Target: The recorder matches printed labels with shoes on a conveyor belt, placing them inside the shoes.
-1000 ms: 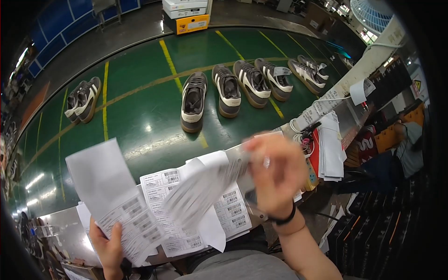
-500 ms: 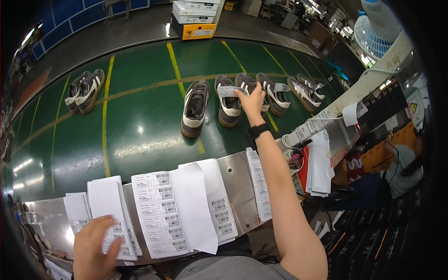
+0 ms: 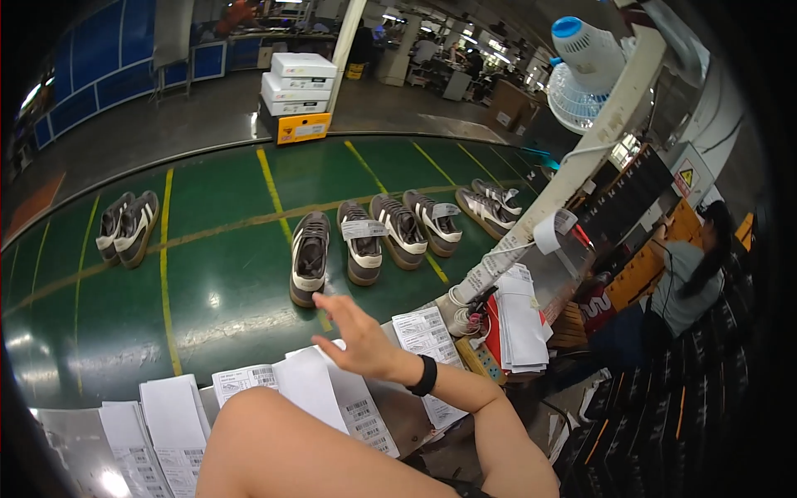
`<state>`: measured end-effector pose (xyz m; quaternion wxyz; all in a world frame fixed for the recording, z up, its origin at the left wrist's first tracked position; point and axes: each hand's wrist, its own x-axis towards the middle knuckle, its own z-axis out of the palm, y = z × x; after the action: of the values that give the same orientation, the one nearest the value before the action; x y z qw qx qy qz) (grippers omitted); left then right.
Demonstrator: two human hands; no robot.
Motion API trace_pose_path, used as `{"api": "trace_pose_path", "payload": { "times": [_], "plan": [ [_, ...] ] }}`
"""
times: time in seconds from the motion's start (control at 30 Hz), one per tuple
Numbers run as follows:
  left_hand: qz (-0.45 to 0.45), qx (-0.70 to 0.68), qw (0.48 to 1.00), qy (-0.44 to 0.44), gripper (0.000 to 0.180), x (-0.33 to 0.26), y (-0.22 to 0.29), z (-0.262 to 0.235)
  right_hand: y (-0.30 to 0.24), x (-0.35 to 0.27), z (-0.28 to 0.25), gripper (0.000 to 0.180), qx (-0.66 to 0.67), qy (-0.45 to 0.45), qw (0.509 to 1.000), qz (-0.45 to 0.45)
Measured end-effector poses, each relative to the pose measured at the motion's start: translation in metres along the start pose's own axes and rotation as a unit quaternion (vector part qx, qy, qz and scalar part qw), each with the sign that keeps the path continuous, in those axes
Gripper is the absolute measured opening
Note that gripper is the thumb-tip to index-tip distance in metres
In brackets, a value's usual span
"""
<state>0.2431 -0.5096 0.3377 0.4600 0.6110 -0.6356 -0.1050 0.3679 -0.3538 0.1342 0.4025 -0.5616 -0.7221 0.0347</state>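
My right hand [image 3: 359,336], with a black band on its wrist, hovers over the near edge of the green belt [image 3: 224,274]. Its fingers are apart and hold nothing. Just beyond the fingertips stands a dark grey sneaker [image 3: 310,259] with pale stripes. To its right is a second sneaker [image 3: 364,264], a printed paper label [image 3: 364,229] lying across its opening. Another sneaker [image 3: 403,236] and a labelled one [image 3: 440,228] follow. My left arm [image 3: 266,440] is bent across the lower edge; its hand is out of sight.
Label sheets [image 3: 419,340] and blank-backed paper stacks [image 3: 170,407] lie on the metal ledge. A sneaker pair [image 3: 131,228] stands far left. Shoe boxes [image 3: 299,91] are stacked beyond the belt. A post with a fan [image 3: 581,83] rises at right, near a seated person [image 3: 685,274].
My right hand has drawn back from the sneakers toward me and left, leaving the label on the second sneaker. My left hand has left the paper stacks and the picture. The view has tilted up.
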Motion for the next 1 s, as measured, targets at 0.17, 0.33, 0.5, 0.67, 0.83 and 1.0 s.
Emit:
{"api": "trace_pose_path", "payload": {
  "times": [0.17, 0.33, 0.5, 0.67, 0.83, 1.0],
  "plan": [
    [-0.026, 0.038, 0.998, 0.048, 0.031, 0.008, -0.013, 0.019, -0.006, -0.019, -0.013, 0.058, -0.013, 0.006, 1.0, -0.022],
    [0.016, 0.042, 0.998, -0.033, 0.031, 0.012, -0.013, 0.001, -0.013, -0.044, -0.02, 0.06, 0.01, -0.016, 1.0, 0.021],
    [0.083, 0.029, 0.99, -0.112, 0.031, 0.014, -0.016, -0.008, -0.027, -0.079, -0.031, 0.049, -0.001, -0.004, 1.0, 0.02],
    [0.129, 0.063, 0.986, 0.078, 0.024, 0.008, -0.023, 0.024, -0.042, -0.157, -0.04, 0.02, -0.036, -0.109, 0.987, 0.11],
    [0.147, 0.082, 0.985, 0.043, 0.02, 0.014, -0.035, 0.037, -0.079, -0.205, -0.064, 0.022, -0.05, -0.239, 0.944, 0.224],
    [0.139, 0.073, 0.987, 0.025, 0.016, 0.022, -0.027, 0.034, -0.101, -0.256, -0.093, 0.024, -0.098, -0.415, 0.88, 0.208]
  ]
}}
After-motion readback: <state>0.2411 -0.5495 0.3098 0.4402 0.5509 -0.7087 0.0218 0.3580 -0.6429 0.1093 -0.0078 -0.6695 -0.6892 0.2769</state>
